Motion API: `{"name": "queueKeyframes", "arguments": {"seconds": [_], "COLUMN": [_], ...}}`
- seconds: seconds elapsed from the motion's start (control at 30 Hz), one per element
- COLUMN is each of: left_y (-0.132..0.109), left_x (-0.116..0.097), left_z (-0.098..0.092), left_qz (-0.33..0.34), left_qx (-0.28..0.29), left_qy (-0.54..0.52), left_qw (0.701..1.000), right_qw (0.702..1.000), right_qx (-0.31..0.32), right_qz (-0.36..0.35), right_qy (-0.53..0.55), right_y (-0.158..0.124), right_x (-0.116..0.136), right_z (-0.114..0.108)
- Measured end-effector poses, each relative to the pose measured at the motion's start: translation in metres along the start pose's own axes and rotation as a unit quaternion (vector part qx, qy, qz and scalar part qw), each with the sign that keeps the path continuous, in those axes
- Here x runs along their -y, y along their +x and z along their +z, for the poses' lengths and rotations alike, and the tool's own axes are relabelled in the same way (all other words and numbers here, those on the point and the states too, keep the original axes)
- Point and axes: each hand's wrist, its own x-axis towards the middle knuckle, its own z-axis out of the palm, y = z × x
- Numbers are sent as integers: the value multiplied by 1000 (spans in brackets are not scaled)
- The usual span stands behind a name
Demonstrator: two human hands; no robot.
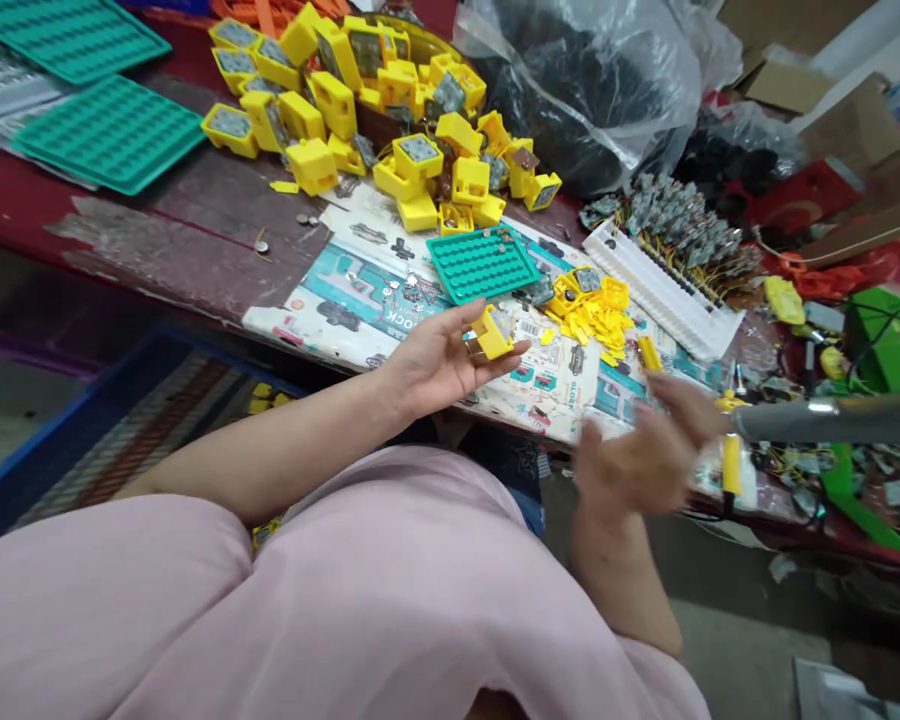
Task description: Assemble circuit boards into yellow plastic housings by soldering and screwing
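Note:
My left hand [446,365] holds a small yellow plastic casing [493,333] between thumb and fingers, above the table's front edge. A greyish part shows in the casing's open side. My right hand [641,450] is smeared by motion at the right, with its fingers bent. A short yellow piece [649,352] appears just beyond its fingertips; whether the hand grips it I cannot tell. Between the hands lies a pile of small yellow plastic pieces [596,325]. Behind my left hand, a green ridged tray [484,265] carries a few small round metal bits.
Yellow casings [315,165] with grey inserts are heaped at the back. A white rack [664,290] holds wired circuit boards [682,225]. A grey metal bar [832,418] juts in from the right. Green mats [112,135] lie far left, above a blue crate [112,415].

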Motion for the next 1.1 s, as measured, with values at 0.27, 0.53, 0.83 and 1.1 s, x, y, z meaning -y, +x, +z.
{"name": "queueKeyframes", "arguments": {"seconds": [0.27, 0.53, 0.83, 1.1], "left_y": [-9, -7, -9, -16], "left_x": [12, 18, 24, 3], "left_z": [-3, -20, -35, -44], "left_qz": [3, 92, 176, 204], "left_qx": [11, 49, 45, 65], "left_qy": [-16, -13, -4, 0], "left_qw": [1000, 995, 983, 977], "right_qw": [987, 993, 985, 985], "right_qx": [-25, -35, -90, -31], "right_qz": [-156, -100, -129, -168], "right_qy": [22, 55, 70, 31], "right_y": [33, 31, 30, 37], "right_x": [20, 29, 39, 45], "right_z": [60, 75, 104, 103]}}
